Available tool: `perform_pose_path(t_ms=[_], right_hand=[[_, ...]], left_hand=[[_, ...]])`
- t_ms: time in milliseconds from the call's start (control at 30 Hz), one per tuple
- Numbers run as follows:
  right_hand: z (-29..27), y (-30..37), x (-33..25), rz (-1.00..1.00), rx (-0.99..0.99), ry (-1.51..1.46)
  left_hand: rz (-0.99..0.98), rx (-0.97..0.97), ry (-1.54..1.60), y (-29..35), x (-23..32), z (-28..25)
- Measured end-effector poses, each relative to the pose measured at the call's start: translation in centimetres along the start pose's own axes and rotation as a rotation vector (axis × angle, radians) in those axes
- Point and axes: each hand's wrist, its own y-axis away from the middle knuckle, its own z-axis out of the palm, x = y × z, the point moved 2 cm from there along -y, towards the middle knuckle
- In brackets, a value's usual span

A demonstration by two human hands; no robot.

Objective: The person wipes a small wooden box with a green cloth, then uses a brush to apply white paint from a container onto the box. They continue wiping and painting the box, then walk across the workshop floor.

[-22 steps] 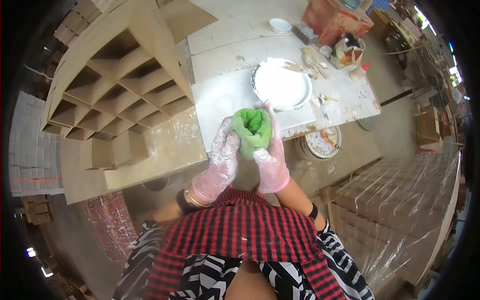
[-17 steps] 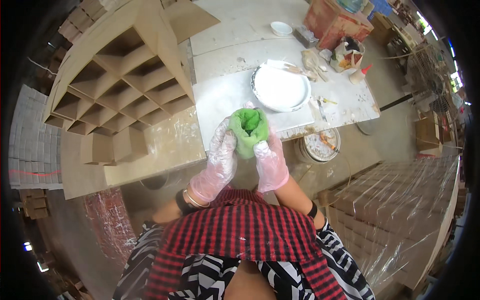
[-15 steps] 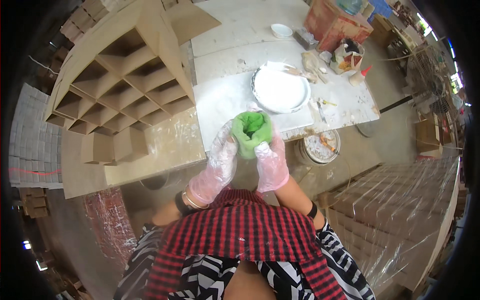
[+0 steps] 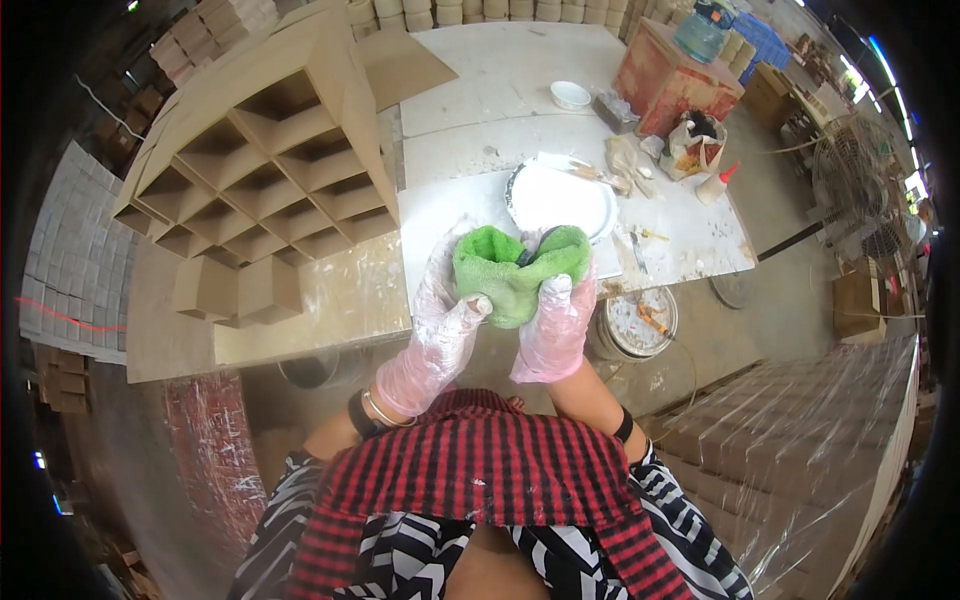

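"Cloth (image 4: 512, 300), green and fuzzy: where is it?"
"Held between left hand (image 4: 447, 308) and right hand (image 4: 562, 315), seen over the near edge of the counter (image 4: 470, 160)."
"Grip?"
"Both gloved, clamped on its sides; 2 hollows show on top."
"Nearby?"
"Round white basin (image 4: 514, 196) just beyond, on the counter; bucket (image 4: 612, 342) lower, to the right."

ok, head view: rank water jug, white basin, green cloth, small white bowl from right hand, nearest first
1. Green cloth: held in the right hand.
2. White basin: on the table, just ahead.
3. Small white bowl: same table, farther back.
4. Water jug: back right, atop red box.
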Motion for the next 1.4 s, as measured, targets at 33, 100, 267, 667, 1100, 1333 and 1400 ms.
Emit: perform_pose_path(t_ms=[33, 100, 267, 667, 1100, 1333, 1400], right_hand=[[0.0, -0.1, -0.1, -0.049, -0.012, 0.088], [-0.5, -0.3, 0.4, -0.045, 0.038, 0.125], [-0.5, -0.8, -0.5, 0.050, 0.043, 0.221], [0.3, 0.4, 1.2, 0.175, -0.387, 0.209], [-2.6, -0.8, 2.4, 0.212, -0.279, 0.462], [-1.3, -0.8, 1.5, 0.368, -0.032, -0.152], [-1.9, -1.5, 0.5, 0.319, -0.271, 0.207]], left_hand=[[0.005, 0.000, 0.000, 0.0, 0.2, 0.0], [-0.089, -0.034, -0.005, 0.2, 0.5, 0.0], [-0.105, -0.119, 0.031, 0.3, 1.0, 0.1], [0.181, -0.263, -0.447, -0.9, 0.6, 1.4], [0.103, 0.005, -0.443, -1.2, 0.1, -0.8], [-0.005, 0.023, -0.885, 0.2, -1.5, 0.4], [-0.121, 0.041, -0.636, 0.3, -1.2, 0.4]])
